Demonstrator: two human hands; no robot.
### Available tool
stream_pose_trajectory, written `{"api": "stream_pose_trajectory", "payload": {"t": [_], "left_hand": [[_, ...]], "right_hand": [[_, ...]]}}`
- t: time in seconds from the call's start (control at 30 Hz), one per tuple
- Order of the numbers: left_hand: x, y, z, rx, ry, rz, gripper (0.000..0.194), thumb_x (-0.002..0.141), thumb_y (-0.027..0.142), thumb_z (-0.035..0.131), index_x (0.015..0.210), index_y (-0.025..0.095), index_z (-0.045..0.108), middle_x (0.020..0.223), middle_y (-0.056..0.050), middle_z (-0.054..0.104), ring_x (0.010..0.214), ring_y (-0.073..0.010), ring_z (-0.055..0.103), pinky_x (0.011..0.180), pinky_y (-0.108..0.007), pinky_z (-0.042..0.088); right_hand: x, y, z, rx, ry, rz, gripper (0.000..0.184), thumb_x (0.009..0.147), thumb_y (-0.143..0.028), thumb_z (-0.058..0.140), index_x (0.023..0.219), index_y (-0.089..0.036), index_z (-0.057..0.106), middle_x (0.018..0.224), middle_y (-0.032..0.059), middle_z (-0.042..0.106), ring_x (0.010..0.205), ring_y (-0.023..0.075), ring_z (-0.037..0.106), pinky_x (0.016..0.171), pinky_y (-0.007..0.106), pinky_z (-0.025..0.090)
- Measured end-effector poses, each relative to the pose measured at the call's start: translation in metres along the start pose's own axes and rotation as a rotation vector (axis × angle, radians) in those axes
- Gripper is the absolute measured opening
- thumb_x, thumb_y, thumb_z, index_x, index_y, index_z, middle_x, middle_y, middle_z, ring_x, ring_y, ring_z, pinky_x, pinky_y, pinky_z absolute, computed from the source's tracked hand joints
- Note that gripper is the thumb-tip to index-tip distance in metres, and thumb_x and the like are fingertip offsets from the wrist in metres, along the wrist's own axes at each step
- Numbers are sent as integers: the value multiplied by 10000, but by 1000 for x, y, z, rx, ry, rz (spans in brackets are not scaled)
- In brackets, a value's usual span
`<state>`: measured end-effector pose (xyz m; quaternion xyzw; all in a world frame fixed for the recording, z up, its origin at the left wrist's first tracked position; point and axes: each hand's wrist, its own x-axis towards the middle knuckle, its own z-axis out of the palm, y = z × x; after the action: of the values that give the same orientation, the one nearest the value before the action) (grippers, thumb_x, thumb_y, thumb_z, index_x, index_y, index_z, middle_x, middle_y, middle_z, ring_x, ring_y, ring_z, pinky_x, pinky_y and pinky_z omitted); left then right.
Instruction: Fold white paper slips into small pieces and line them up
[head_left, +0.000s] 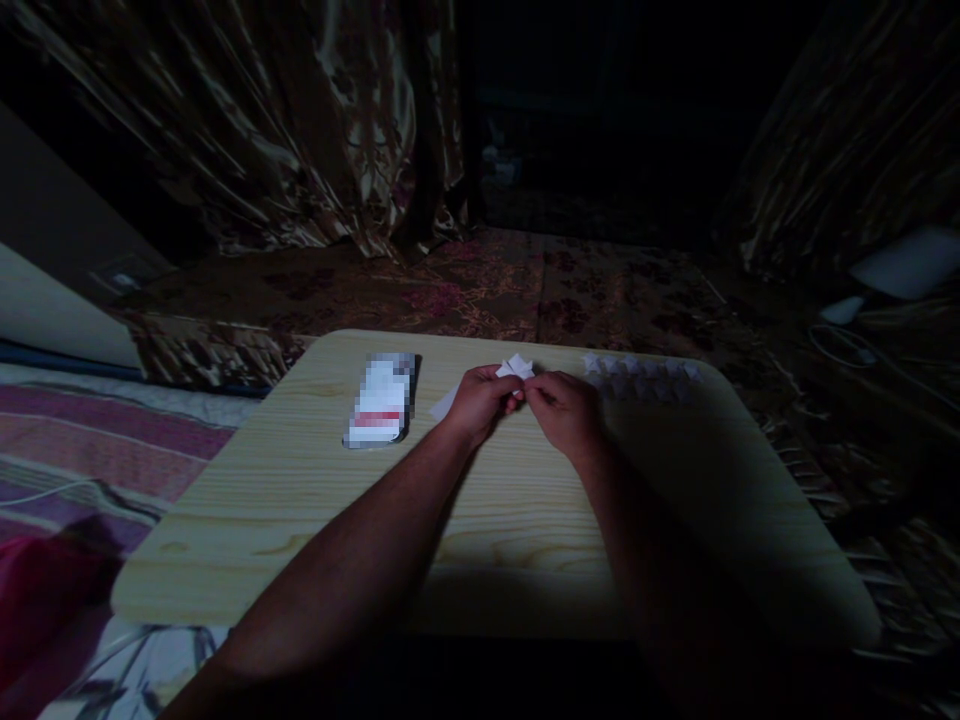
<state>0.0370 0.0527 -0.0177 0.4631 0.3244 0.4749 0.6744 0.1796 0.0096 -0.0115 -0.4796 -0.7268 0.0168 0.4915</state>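
Between both hands, near the far edge of the table, is a small folded white paper piece (515, 367) with pointed corners. My left hand (480, 402) is closed on its left side, thumb across the front. Fingertips of my right hand (566, 405) pinch its lower right edge. Part of a flat white paper (442, 405) shows on the tabletop just left of my left hand; the rest is hidden behind that hand. To the right of my right hand lie several similar folded paper pieces (637, 367) in two rows, the nearer row in shadow.
The small light wooden table (337, 510) has rounded corners. A phone (381, 400) with a blurred-out screen lies on its left part. Patterned curtains (375, 130) hang beyond, a striped bedcover (172, 430) is at the left, and a white lamp-like object (915, 262) stands at the right.
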Motion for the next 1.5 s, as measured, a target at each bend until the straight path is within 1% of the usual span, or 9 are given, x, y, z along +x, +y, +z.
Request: {"api": "stream_pose_trajectory", "payload": {"t": [0.27, 0.43, 0.57, 0.63, 0.73, 0.83, 1.07, 1.3, 1.5], "left_hand": [[0, 3, 3, 4, 7, -10, 162, 673, 247, 695, 627, 108, 626, 554, -25, 605, 399, -71, 465, 399, -219, 305], [1, 2, 2, 16, 31, -5, 138, 661, 216, 671, 595, 108, 615, 541, -28, 601, 387, -71, 457, 390, -223, 298], [1, 2, 2, 15, 56, -5, 134, 659, 216, 662, 592, 112, 609, 533, -22, 598, 383, -70, 454, 390, -222, 294], [1, 2, 2, 16, 74, 0, 139, 658, 221, 665, 594, 117, 602, 532, -17, 595, 379, -67, 445, 393, -222, 298], [0, 2, 4, 19, 96, 6, 149, 653, 228, 677, 596, 124, 588, 534, -12, 592, 382, -65, 439, 399, -223, 304], [-1, 1, 5, 43, 76, 20, 163, 663, 247, 679, 602, 127, 587, 546, -13, 595, 396, -64, 447, 408, -219, 308], [-3, 0, 7, 82, 70, 36, 161, 672, 260, 676, 608, 132, 603, 536, -3, 594, 414, -68, 462, 430, -220, 315], [-3, -2, 8, 76, 57, 42, 170, 687, 267, 654, 601, 138, 585, 528, 2, 581, 425, -64, 458, 447, -219, 308], [-3, -3, 7, 167, 35, 86, 189, 724, 301, 654, 642, 140, 599, 528, 6, 574, 434, -69, 464, 445, -216, 294]], "right_hand": [[0, -1, 0, 25, 18, -18, 175, 852, -182, 552, 755, -226, 691, 752, 12, 705, 692, 132, 624, 671, 238, 459], [-2, -3, 2, 56, -2, 55, 149, 832, -204, 565, 750, -233, 686, 751, 19, 709, 699, 145, 638, 674, 250, 483], [0, -10, 4, 319, 25, 286, 70, 807, -264, 596, 810, -221, 650, 764, 15, 724, 697, 154, 678, 665, 259, 529], [2, -11, 5, 494, 33, 460, 100, 805, -298, 594, 809, -202, 622, 722, 15, 713, 655, 159, 683, 615, 260, 543], [5, -10, 5, 629, -12, 694, 200, 786, -369, 609, 739, -175, 604, 628, 10, 672, 537, 149, 648, 497, 245, 522], [7, -9, 5, 702, -67, 802, 232, 749, -382, 634, 697, -157, 617, 600, 10, 654, 509, 135, 627, 460, 226, 501], [5, -10, 6, 710, -67, 809, 118, 687, -276, 615, 670, -159, 622, 552, -14, 624, 486, 105, 583, 478, 209, 482], [5, -9, 7, 712, -44, 770, 98, 680, -256, 593, 658, -163, 613, 538, -26, 607, 467, 88, 542, 481, 202, 446], [4, -8, 6, 719, -44, 789, 100, 683, -263, 599, 661, -165, 603, 547, -28, 608, 459, 93, 538, 464, 208, 447]]}}
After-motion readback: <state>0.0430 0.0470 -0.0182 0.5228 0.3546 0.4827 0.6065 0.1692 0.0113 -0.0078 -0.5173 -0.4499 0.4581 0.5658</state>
